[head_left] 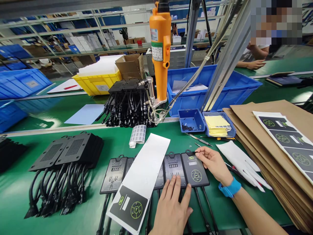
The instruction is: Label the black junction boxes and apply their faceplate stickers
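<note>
A row of black controller boxes with cables lies on the green bench. My left hand rests with spread fingers on the lower part of a box with a digital display. At the rightmost box, a black label with a green ring of buttons covers the front. The fingertips of my right hand pinch this label's top right corner, and a blue wristband circles that wrist. A white backing sheet bearing one remaining black label lies aslant over the boxes.
An orange electric screwdriver hangs above the bench. Behind the boxes are a screw bin, tweezers and a roll of stickers. A white glove and stacked cardboard lie right; more boxes stand left.
</note>
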